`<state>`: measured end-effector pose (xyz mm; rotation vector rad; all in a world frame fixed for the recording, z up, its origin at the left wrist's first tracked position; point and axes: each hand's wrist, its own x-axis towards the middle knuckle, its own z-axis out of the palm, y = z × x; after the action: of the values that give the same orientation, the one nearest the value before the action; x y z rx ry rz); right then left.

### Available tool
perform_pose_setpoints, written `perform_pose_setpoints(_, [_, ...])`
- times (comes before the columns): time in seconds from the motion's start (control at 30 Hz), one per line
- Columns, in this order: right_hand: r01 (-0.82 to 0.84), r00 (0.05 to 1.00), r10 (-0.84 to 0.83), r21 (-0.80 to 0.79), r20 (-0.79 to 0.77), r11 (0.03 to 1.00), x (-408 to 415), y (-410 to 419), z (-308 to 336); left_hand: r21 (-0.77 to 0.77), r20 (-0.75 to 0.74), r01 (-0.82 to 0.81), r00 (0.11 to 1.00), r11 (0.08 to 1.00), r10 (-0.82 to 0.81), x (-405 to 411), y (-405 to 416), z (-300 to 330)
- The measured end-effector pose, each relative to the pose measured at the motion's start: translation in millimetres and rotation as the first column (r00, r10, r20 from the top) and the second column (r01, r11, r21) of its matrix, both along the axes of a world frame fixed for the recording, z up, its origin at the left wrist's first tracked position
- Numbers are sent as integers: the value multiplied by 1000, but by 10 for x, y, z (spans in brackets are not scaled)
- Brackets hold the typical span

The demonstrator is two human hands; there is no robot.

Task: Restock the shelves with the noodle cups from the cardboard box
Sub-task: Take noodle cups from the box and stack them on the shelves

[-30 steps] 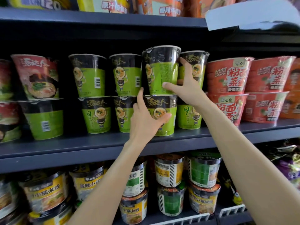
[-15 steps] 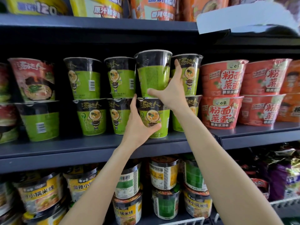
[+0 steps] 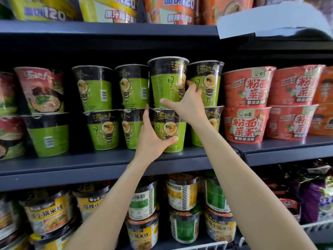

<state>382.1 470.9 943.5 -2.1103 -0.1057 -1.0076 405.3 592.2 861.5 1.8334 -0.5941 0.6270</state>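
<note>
**Noodle cups, two high on the middle shelf**

Noodle cups in green and black fill the middle shelf (image 3: 108, 165), and both hands are on the front stack. Left hand (image 3: 151, 141) wraps the lower cup (image 3: 169, 130), thumb across its front: that grip is grasping the cup low down. Right hand (image 3: 187, 107) has the upper cup (image 3: 167, 82) between thumb and spread fingers, grasping its base where it sits on the lower lid.

Count them: nine green cups in view, four on top, five below, the far-left lower one turned to show only its barcode. Black bands read 汤达人, green panels 日式.

To the right, four red bowls (image 3: 246, 109) stacked two by two, marked 白家 and 粉面菜蛋. Far left, a pink cup (image 3: 41, 91) also reads 汤达人. Above, big tubs show 面饼120. Below, short yellow and green tubs (image 3: 182, 193), several reading 小锅米线.
</note>
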Motion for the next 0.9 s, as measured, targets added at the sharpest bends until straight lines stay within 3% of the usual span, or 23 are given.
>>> perform_pose_setpoints(0.17, [-173, 984, 176, 177, -5, 969, -1, -19, 56, 26, 0, -51, 999, 998, 51, -3, -7, 0])
perform_pose_setpoints(0.53, [23, 995, -25, 25, 102, 999, 51, 37, -3, 156, -3, -281, 959, 947, 285, -92, -144, 59])
perform_pose_setpoints(0.77, [-52, 996, 51, 8, 68, 999, 53, -30, -19, 185, 43, -373, 927, 909, 371, -72, -182, 9])
perform_pose_setpoints(0.9, [-4, 996, 7, -24, 94, 1000, 36, -25, -40, 210, 54, -417, 908, 884, 415, -88, -219, 8])
